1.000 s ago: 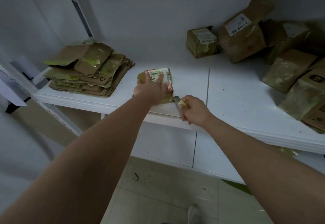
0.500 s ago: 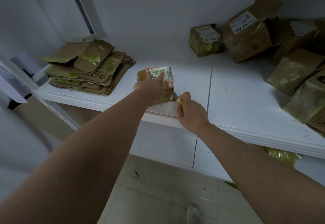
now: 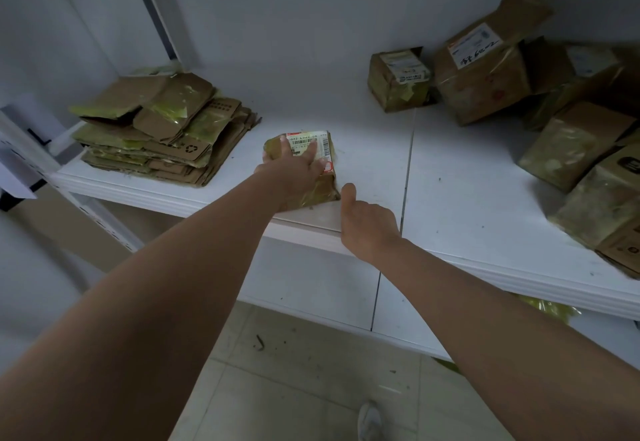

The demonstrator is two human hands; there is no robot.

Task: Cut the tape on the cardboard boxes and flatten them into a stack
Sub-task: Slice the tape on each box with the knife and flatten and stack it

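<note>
A small taped cardboard box (image 3: 328,149) with a white barcode label sits near the front edge of the white shelf (image 3: 464,184). My left hand (image 3: 294,170) lies on top of it, fingers spread straight over the label, pressing it down. My right hand (image 3: 367,222) is at the box's near right corner with the thumb pointing up along that corner and the fingers curled under. The cutter in it is hidden by the hand. A stack of flattened boxes (image 3: 162,128) lies at the shelf's left end.
Unflattened taped boxes pile up at the right: a small one (image 3: 398,80) at the back, a larger labelled one (image 3: 485,73), and others (image 3: 575,142) toward the right edge. A metal shelf upright (image 3: 162,7) rises at back left. My shoe (image 3: 370,420) shows on the tiled floor below.
My right hand moved left from beside the box to its near right corner. The cutter's blade and yellow tip, visible before, are now hidden. My left hand stayed on the box.
</note>
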